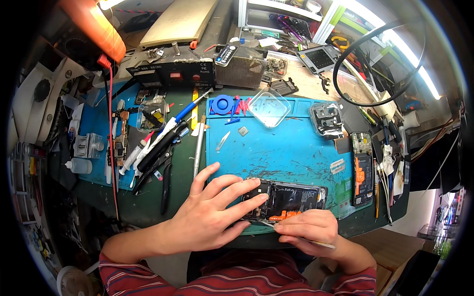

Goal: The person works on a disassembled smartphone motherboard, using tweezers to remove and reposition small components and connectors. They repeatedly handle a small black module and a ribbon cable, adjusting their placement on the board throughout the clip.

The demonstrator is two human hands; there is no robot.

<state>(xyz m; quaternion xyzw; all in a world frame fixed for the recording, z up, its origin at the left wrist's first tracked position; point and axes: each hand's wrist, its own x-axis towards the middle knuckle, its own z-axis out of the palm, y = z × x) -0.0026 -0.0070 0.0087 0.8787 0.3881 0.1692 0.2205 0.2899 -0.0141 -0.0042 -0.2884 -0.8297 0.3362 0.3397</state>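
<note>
An opened black phone (291, 197) with an orange ribbon part (284, 215) lies flat at the front of the blue mat (276, 153). My left hand (215, 209) rests over its left end, fingers spread, two fingertips on its inner parts and the thumb by the lower edge. My right hand (308, 229) pinches a thin metal tool (318, 243), like tweezers, its point at the phone’s lower edge; the exact tip is too small to make out. Another opened phone (362, 167) with an orange part lies upright along the mat’s right side.
Pens, pliers (166, 185) and hand tools crowd the left, near a bottle (78, 166) and circuit boards. A clear container (269, 106) and small parts case (326, 120) sit at the mat’s back, before a black bench machine (168, 69). A black cable loop (340, 54) hangs at upper right.
</note>
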